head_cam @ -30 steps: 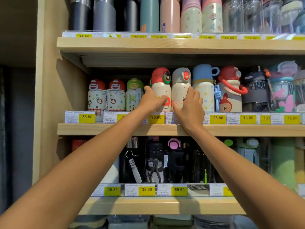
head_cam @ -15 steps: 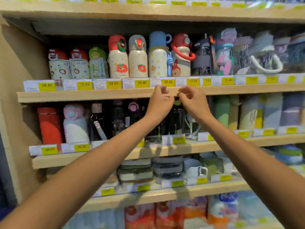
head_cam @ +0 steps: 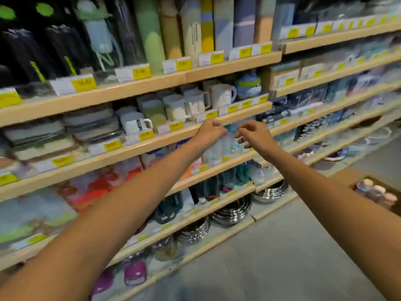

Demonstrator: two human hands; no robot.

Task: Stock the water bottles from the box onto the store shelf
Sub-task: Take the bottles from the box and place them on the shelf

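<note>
Both my arms reach out in front of the wooden store shelves. My left hand and my right hand hang in the air close together, fingers loosely curled, holding nothing. They are level with the shelf of mugs. A brown cardboard box stands on the floor at the far right, and the tops of several water bottles show inside it. The picture is blurred by motion.
Tall bottles and boxed flasks fill the top shelf in view. Lower shelves hold flat containers, packaged bottles and steel bowls. Yellow price tags line every shelf edge. Grey floor spreads to the lower right.
My view has swung down and to the right, away from the cartoon bottles. Both hands have left those bottles and dropped past two shelves, empty. The box has come into view.
</note>
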